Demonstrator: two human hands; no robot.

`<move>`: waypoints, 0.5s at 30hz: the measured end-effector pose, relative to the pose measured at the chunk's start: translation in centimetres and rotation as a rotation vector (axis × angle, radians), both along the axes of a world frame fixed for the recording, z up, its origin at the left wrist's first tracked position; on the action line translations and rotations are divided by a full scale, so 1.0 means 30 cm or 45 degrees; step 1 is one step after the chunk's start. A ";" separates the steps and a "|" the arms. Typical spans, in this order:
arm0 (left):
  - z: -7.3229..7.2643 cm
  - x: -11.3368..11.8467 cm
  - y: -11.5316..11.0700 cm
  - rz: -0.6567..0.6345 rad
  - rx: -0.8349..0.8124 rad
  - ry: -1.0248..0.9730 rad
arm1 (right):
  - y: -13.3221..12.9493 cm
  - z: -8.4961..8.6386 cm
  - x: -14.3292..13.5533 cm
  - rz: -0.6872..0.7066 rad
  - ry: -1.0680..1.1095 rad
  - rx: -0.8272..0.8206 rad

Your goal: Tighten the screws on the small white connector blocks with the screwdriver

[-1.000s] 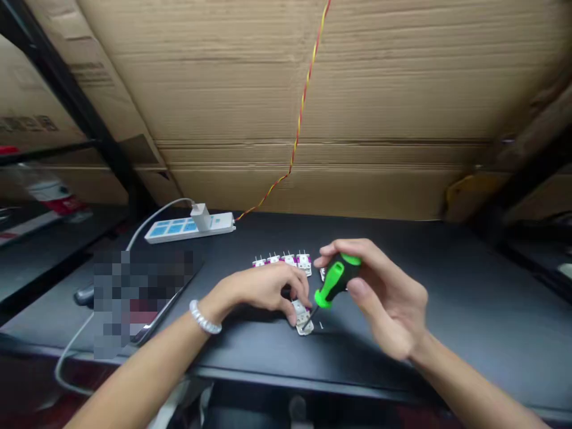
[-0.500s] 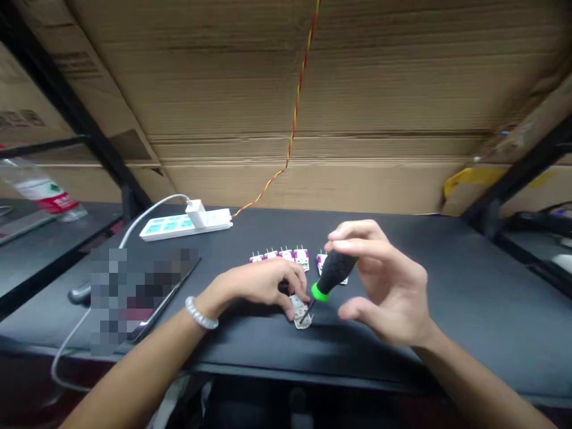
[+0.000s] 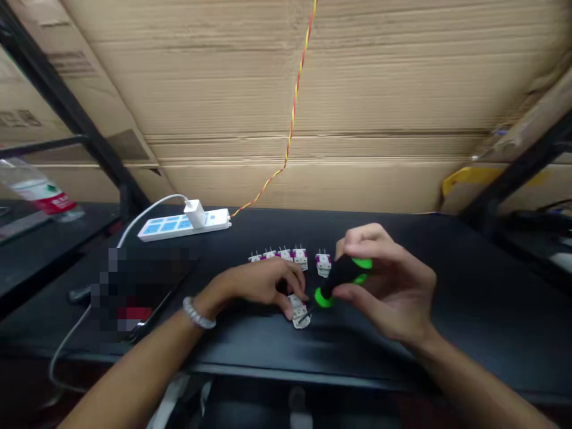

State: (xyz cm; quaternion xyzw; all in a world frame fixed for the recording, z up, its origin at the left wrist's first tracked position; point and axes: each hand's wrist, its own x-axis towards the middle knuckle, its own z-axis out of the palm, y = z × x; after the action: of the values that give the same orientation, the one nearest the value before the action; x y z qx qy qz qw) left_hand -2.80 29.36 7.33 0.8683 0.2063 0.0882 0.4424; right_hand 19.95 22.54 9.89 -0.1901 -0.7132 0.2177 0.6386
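Note:
My left hand [image 3: 268, 287] pinches a small white plug piece [image 3: 300, 316] against the black tabletop, thumb on its left side. In my right hand [image 3: 388, 280] is a screwdriver [image 3: 342, 275] with a black and green handle, gripped between thumb and fingers. Its thin shaft slants down to the left, with the tip at the plug piece; exact contact is too small to tell. Behind my left hand stands a row of several white and purple plugs [image 3: 300, 256], prongs up. One more such plug [image 3: 323, 263] stands apart, just left of the screwdriver handle.
A white power strip [image 3: 214, 220] with a charger [image 3: 195, 213] and cable lies back left. Nearer, a dark, partly blurred flat device [image 3: 172, 283] rests on the table. Cardboard [image 3: 357, 185] walls the back; black frame posts [image 3: 513, 173] flank it. A bottle [image 3: 49, 196] lies far left.
My right thumb has closed onto the screwdriver handle, which now leans lower to the right and shows green at its end. My left hand and the plug piece stay in place.

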 end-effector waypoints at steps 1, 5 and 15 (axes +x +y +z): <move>-0.003 -0.001 0.001 0.006 0.001 -0.001 | -0.002 -0.002 0.004 0.030 -0.027 -0.023; -0.008 -0.003 0.002 0.005 0.008 0.000 | -0.012 -0.005 0.018 0.088 -0.134 -0.156; -0.008 -0.004 0.002 -0.005 0.038 0.009 | 0.006 -0.013 0.002 0.124 -0.089 -0.157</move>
State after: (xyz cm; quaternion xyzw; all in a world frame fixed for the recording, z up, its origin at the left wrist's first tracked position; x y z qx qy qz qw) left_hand -2.92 29.42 7.08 0.8755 0.2050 0.0873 0.4287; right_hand 20.00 22.72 9.50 -0.2015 -0.7287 0.2853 0.5891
